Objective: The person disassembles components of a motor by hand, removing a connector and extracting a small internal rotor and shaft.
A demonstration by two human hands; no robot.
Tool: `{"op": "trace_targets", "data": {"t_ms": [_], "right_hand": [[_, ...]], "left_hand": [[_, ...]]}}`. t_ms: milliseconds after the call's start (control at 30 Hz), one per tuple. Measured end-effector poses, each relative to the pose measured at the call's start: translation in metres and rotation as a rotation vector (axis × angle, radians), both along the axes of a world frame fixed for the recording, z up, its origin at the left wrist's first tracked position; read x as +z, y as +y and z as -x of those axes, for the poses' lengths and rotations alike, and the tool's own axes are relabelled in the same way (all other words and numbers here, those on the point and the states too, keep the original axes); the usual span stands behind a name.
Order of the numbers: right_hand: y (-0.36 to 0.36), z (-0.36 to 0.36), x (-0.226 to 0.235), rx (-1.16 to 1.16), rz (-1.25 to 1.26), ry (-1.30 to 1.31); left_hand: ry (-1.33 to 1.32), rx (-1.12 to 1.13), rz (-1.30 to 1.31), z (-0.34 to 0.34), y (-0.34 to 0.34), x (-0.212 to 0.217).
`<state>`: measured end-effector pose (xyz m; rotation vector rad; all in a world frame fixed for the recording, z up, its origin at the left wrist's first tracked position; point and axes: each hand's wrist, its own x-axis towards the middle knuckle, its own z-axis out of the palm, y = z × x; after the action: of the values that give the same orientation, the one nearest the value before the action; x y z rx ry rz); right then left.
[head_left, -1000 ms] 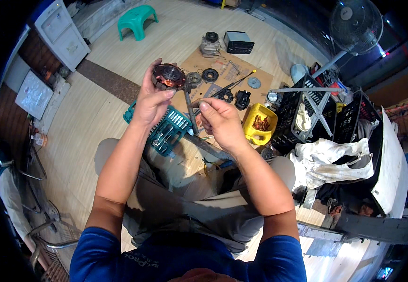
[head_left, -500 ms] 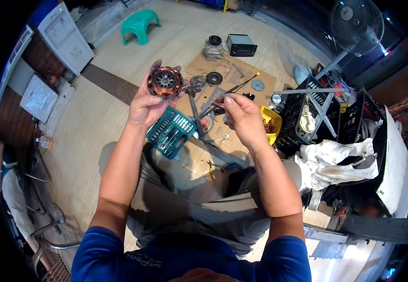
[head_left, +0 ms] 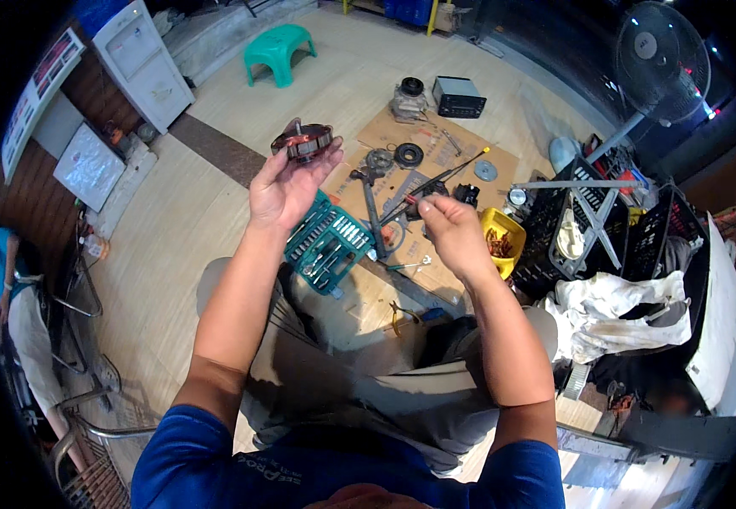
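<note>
My left hand (head_left: 285, 193) grips a round motor rotor (head_left: 307, 144) from below. Dark metal and copper windings show on the rotor, and its short shaft points upward. To the right, my right hand (head_left: 457, 236) is closed in a pinch on a small reddish piece (head_left: 411, 199), whose kind I cannot make out. Beyond the right hand lies cardboard (head_left: 500, 153) with a hammer (head_left: 370, 202), a black ring (head_left: 409, 154) and other metal parts. Beside that hand stands a yellow tray (head_left: 518, 240) of copper-coloured bits. Below the left hand, a green socket set case (head_left: 344, 265) lies open.
Pliers (head_left: 395, 320) lie on the floor before my knees. Black crates (head_left: 546, 222), a white cloth (head_left: 618, 318) and a standing fan (head_left: 660, 59) are on the right. A car radio (head_left: 459, 97) and a green stool (head_left: 279, 55) stand farther off.
The rotor has tipped in my left hand: its face turned toward me before, and now its side shows with the shaft up. My right hand has lowered slightly in the picture.
</note>
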<state>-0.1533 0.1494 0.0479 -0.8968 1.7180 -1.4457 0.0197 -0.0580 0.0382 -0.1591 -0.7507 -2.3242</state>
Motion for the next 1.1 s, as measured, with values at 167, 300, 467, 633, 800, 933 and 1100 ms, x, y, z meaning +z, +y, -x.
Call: {"op": "trace_targets", "data": {"t_ms": [167,300,467,633,800,933,1100], "right_hand": [[0.000,-0.024,-0.002,0.150,-0.133,0.075],[0.005,-0.039,0.010,0.213,-0.158,0.001],[0.016,-0.046,0.019,0.305,-0.181,-0.154],[0.034,-0.041,0.041,0.432,-0.190,-0.277],[0.051,-0.066,0.038,0.496,-0.042,0.063],[0.054,-0.058,0.042,0.519,-0.068,0.056],[0.062,0.012,0.045,0.695,-0.480,-0.060]], "left_hand": [[0.113,0.168,-0.322,-0.004,-0.021,-0.008],[0.136,0.284,-0.417,-0.014,-0.034,-0.006],[-0.050,0.540,-0.043,-0.025,-0.034,0.009],[-0.089,0.596,0.234,-0.038,-0.037,0.021],[-0.124,0.695,0.097,-0.044,-0.043,0.018],[-0.108,0.653,0.188,-0.051,-0.044,0.022],[-0.083,0.430,0.303,-0.069,-0.046,0.034]]}}
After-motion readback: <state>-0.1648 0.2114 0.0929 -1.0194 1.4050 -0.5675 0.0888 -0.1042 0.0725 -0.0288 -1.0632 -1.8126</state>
